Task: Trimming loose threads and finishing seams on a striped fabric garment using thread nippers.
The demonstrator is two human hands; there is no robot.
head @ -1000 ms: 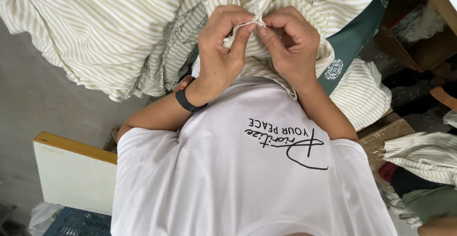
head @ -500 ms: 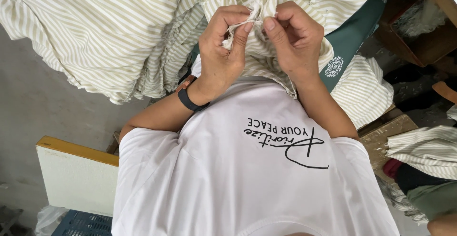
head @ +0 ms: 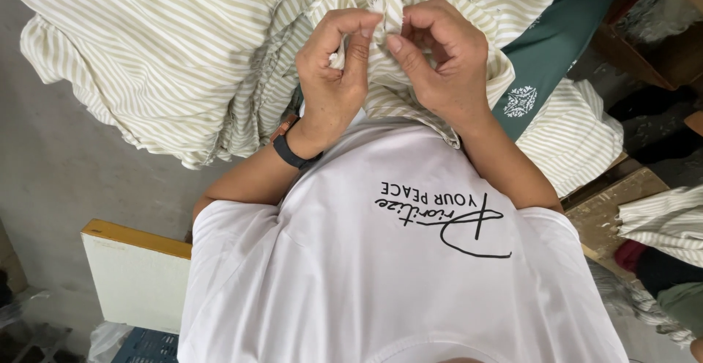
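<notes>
Striped cloth (head: 183, 48) in my fingers: cream ground, pale olive-green stripes. My T-shirt (head: 366, 282): white, black lettering. Wristband (head: 293, 150): black. Cloth (head: 549, 48) to the right: dark green, small white motif. Board (head: 135, 275): white face, yellow edge.

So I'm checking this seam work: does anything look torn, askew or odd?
No tear shows. Both hands, left and right, pinch a bunched fold of striped cloth; the pinched spot is mostly hidden by fingers. The rest lies in a rumpled heap, nothing stranger.
</notes>
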